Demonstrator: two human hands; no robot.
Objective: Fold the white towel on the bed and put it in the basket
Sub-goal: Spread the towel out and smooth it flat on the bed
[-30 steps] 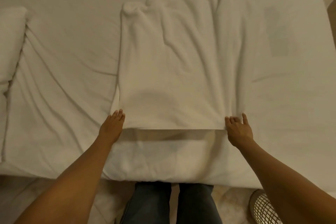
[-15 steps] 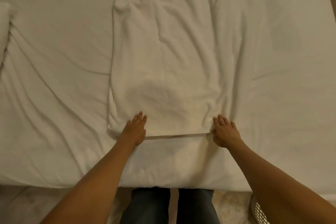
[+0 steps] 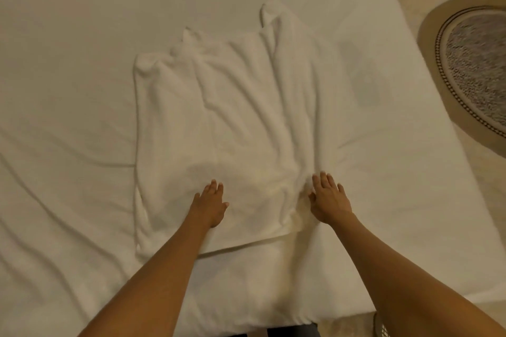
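You stand at the near edge of a bed [image 3: 82, 90] covered in a white sheet, creased with long wrinkles to the left of the towel. Past the bed's right edge lies pale floor with an oval rug [image 3: 476, 74], grey in the middle and beaded along its border. A sliver of a white mesh basket [image 3: 382, 328] shows at the bottom, right of the bed's near corner.

The white towel [image 3: 232, 117] lies flat on the bed in front of you, already doubled over, roughly rectangular, rumpled with lengthwise folds; its far edge is uneven, with one corner poking up. Your left hand [image 3: 209, 204] rests palm down on the towel's near part, fingers extended and loosely together. Your right hand [image 3: 328, 200] presses flat at the towel's right edge, fingers slightly spread, gripping nothing.
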